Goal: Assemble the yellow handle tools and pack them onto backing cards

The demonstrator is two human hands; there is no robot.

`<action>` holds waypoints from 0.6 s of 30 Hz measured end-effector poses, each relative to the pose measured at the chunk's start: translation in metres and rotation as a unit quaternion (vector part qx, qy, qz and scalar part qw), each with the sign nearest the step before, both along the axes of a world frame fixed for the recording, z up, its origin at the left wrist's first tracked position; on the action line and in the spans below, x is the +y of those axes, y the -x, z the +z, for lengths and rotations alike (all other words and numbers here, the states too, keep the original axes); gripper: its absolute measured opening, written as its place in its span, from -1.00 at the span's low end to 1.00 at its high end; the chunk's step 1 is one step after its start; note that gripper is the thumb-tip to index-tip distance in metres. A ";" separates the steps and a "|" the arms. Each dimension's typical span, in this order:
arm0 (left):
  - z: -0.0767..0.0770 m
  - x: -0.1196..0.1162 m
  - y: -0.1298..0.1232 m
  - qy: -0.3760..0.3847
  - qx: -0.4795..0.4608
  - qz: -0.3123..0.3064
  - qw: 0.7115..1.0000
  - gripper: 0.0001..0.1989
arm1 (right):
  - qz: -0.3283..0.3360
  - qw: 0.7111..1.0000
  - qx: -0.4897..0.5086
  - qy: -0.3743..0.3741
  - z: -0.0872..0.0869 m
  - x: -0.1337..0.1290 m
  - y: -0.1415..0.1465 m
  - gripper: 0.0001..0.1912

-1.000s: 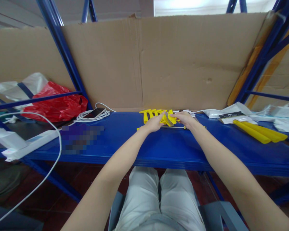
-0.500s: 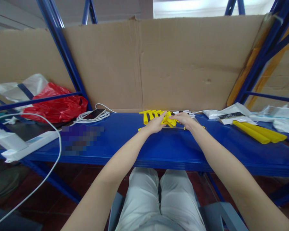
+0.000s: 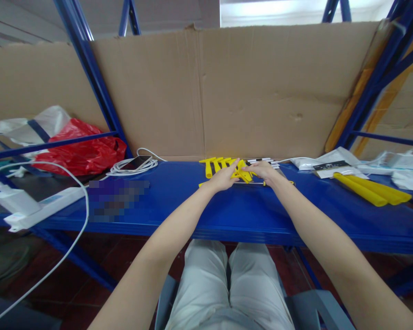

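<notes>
Both hands meet over the far middle of the blue table. My left hand point(image 3: 223, 178) is closed on the left side of a yellow plastic part point(image 3: 242, 172). From the right, my right hand point(image 3: 263, 170) pinches the same part. A row of yellow pieces with black bits point(image 3: 209, 168) lies just behind and left of my left hand. Below the hands a thin rod with a yellow end point(image 3: 251, 183) lies on the table. Black and white slim items point(image 3: 261, 161) are behind my right hand.
Yellow tubes point(image 3: 368, 190) and white packets point(image 3: 337, 165) lie to the right. On the left are a phone point(image 3: 139, 162) with a coiled white cable, a red bag point(image 3: 89, 146) and a white power strip point(image 3: 51, 204). Cardboard point(image 3: 261, 91) stands behind the blue table point(image 3: 179, 201).
</notes>
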State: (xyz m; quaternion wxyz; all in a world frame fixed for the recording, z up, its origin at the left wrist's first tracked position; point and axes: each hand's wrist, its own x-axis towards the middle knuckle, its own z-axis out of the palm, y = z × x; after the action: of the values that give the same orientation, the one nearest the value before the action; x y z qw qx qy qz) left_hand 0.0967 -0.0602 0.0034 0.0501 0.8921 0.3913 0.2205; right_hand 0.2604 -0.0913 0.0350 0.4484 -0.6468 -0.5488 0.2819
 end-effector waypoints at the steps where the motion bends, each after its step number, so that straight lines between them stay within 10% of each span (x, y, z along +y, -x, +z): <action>1: 0.000 0.000 0.000 0.000 0.000 -0.001 1.000 -0.23 | -0.001 1.000 0.001 0.000 0.000 0.000 0.000 -0.64; 18: -0.006 0.008 0.001 -0.013 -0.006 -0.006 1.000 -0.22 | -0.024 0.998 -0.010 -0.049 -0.013 0.014 -0.002 -0.60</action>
State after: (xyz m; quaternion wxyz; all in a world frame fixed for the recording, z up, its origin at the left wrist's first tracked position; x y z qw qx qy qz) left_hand 0.0955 -0.0520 -0.0027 0.0420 0.8937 0.3823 0.2310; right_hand 0.2624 -0.0773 0.0219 0.4812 -0.6396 -0.5505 0.2374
